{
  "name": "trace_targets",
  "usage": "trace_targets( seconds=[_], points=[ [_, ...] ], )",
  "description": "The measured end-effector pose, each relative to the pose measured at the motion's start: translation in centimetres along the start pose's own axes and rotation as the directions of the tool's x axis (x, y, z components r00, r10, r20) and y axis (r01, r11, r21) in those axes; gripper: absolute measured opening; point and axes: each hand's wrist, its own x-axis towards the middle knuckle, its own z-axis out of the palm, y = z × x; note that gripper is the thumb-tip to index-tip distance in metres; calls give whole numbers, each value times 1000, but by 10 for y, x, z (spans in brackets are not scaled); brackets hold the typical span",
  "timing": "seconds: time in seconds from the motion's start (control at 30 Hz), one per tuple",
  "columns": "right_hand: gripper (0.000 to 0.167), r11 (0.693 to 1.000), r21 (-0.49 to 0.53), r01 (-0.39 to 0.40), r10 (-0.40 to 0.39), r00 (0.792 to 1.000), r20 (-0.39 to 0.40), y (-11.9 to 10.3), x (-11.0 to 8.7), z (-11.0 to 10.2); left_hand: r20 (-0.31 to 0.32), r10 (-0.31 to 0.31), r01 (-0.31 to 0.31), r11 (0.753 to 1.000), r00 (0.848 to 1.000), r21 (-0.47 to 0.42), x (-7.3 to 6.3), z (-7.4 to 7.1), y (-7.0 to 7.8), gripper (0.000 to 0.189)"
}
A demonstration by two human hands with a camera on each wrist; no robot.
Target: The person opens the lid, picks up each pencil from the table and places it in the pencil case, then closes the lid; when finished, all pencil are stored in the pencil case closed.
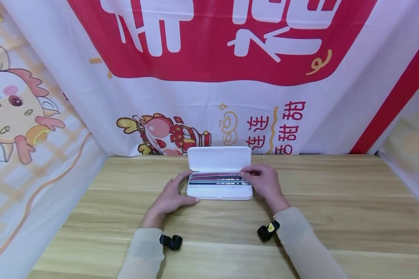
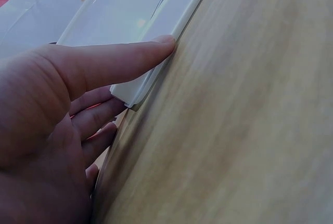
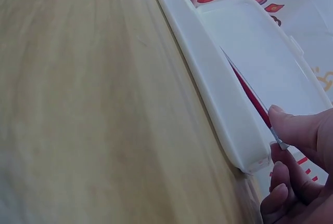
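A white pencil case (image 1: pixel 219 192) lies on the table with its lid (image 1: pixel 219 159) raised at the back. Several slim pencils (image 1: pixel 213 181), reddish, blue and dark, lie lengthwise inside it. My left hand (image 1: pixel 171 197) holds the case's left end, thumb against the front edge and fingers round the far side; the left wrist view shows the thumb (image 2: pixel 130 60) along the rim. At the right end, my right hand (image 1: pixel 263 180) pinches the silvery end of a red pencil (image 3: pixel 252 95) between thumb and forefinger. In the right wrist view this pencil slants over the case's rim.
The wooden table (image 1: pixel 335 217) spreads on both sides of the case. Behind it hangs a printed red and white cloth (image 1: pixel 213 97), close to the raised lid. A second printed cloth (image 1: pixel 31 135) hangs along the left.
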Motion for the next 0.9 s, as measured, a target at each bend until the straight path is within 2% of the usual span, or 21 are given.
trace_targets(
  seconds=[0.2,0.63,0.9],
  points=[
    [14,1000,5,23,-23,1000,-6,0,2,2,2,-9,9,1000,1000,-5,0,0,1,94],
    [14,999,14,-34,34,999,7,-1,2,2,3,-14,14,1000,1000,1,1,-1,0,95],
    [15,999,14,-37,36,999,12,0,3,2,4,-11,11,1000,1000,4,0,-1,0,95]
  ],
)
